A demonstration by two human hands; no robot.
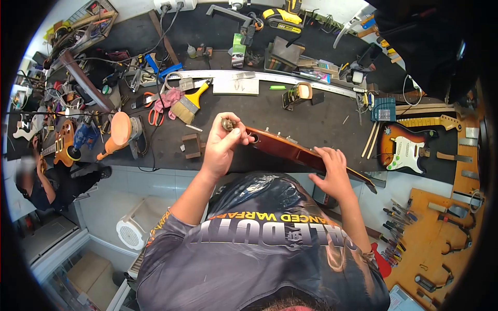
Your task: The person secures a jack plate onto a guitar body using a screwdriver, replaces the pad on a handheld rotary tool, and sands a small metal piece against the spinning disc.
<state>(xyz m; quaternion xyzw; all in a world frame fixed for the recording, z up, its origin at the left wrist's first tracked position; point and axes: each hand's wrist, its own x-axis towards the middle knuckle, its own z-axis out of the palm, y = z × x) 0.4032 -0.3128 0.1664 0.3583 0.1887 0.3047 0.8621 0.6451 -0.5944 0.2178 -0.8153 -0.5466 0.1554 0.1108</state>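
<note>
One shirt (249, 264) nearest. Left hand (222, 143): grip closed round one metal tool (227, 125). Right hand (334, 170): fingers spread on one guitar (285, 149). Right: two sticks (369, 140).

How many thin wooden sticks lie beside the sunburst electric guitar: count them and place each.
2: one thin stick farther from the sunburst electric guitar, the other thin stick nearer it, side by side on the dark bench. Others may be hidden.

1 head-worn view, forward and down over the workbench (324, 118)
</note>
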